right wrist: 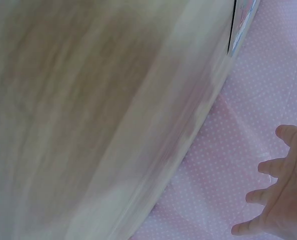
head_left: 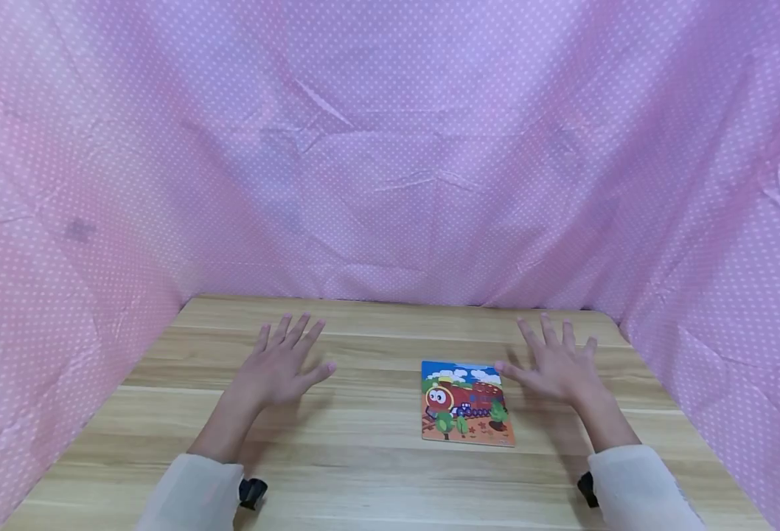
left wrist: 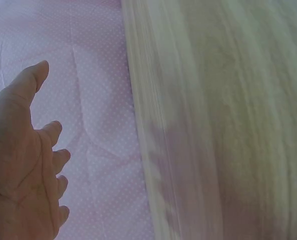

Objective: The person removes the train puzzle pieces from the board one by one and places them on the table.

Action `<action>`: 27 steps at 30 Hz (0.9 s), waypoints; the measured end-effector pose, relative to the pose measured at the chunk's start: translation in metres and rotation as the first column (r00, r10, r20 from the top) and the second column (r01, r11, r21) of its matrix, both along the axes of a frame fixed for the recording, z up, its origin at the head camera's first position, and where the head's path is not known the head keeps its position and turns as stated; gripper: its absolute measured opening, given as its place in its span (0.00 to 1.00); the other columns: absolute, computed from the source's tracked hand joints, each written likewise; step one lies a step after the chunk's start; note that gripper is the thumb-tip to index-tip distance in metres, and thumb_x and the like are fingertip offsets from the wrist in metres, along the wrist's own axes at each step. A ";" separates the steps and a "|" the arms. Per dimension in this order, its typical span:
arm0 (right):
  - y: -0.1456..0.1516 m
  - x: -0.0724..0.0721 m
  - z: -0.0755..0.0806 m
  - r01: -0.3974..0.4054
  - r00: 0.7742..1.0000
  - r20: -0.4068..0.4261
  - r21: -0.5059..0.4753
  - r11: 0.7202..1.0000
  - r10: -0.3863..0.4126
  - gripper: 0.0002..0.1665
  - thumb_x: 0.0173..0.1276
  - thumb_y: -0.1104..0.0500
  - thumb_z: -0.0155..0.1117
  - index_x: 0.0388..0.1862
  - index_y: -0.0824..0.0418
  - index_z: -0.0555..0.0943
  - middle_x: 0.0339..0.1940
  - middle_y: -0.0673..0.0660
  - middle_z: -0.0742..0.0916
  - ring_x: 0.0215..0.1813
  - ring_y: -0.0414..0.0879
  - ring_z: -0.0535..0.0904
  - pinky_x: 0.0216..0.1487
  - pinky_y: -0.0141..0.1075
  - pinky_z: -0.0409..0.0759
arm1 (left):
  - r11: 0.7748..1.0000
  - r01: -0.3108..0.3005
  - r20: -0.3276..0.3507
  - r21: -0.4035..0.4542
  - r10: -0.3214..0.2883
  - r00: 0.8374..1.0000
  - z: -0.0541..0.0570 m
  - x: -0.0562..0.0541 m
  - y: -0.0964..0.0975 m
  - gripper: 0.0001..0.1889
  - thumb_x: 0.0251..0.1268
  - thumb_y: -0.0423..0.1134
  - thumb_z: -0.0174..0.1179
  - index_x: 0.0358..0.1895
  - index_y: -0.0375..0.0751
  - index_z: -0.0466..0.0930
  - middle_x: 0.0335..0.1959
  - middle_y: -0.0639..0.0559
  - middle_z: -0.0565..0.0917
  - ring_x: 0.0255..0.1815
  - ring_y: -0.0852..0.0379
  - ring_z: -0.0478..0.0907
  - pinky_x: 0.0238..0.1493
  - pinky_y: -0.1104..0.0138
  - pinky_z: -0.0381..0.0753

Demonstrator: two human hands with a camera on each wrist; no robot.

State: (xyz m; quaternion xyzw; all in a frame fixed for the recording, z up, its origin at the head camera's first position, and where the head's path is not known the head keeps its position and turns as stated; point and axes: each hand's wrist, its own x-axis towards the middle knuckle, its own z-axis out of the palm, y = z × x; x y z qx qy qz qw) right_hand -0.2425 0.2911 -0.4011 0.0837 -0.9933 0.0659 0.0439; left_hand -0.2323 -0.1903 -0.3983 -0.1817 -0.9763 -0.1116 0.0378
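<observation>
A square picture puzzle board (head_left: 466, 405) lies flat on the wooden table, right of the middle in the head view. It shows a red cartoon train with a face, trees and a blue sky. My right hand (head_left: 559, 369) is spread above the table just right of the board, its thumb tip overlapping the board's upper right edge in this view. Nothing is in that hand. Over on the left, my left hand (head_left: 284, 369) is also spread and holds nothing, well away from the board. In the right wrist view only a corner of the board (right wrist: 242, 25) shows at the top.
The light wooden table (head_left: 363, 479) reaches back to a pink curtain with white dots (head_left: 390, 206), which also hangs along both sides. Both forearms wear pale sleeves (head_left: 194, 494), with small black devices (head_left: 252, 493) at the wrists.
</observation>
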 end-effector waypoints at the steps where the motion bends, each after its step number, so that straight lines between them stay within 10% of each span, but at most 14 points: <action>1: 0.000 0.000 0.000 -0.001 1.000 0.003 -0.001 1.000 0.001 0.64 0.64 0.15 0.45 0.85 0.55 0.51 0.82 0.75 0.51 0.76 0.84 0.39 0.59 0.84 0.27 | 1.000 0.002 0.001 -0.004 -0.002 1.000 0.000 -0.001 0.001 0.46 0.73 0.73 0.42 0.83 0.48 0.48 0.84 0.41 0.46 0.83 0.35 0.34 0.76 0.37 0.30; 27: -0.011 -0.007 -0.006 -0.011 0.999 0.038 -0.050 0.999 0.013 0.62 0.66 0.17 0.47 0.85 0.53 0.48 0.82 0.74 0.50 0.76 0.83 0.40 0.62 0.83 0.30 | 0.989 0.113 0.051 -0.098 -0.109 0.993 -0.004 -0.022 0.052 0.47 0.71 0.78 0.32 0.84 0.54 0.44 0.84 0.46 0.44 0.84 0.39 0.34 0.78 0.40 0.31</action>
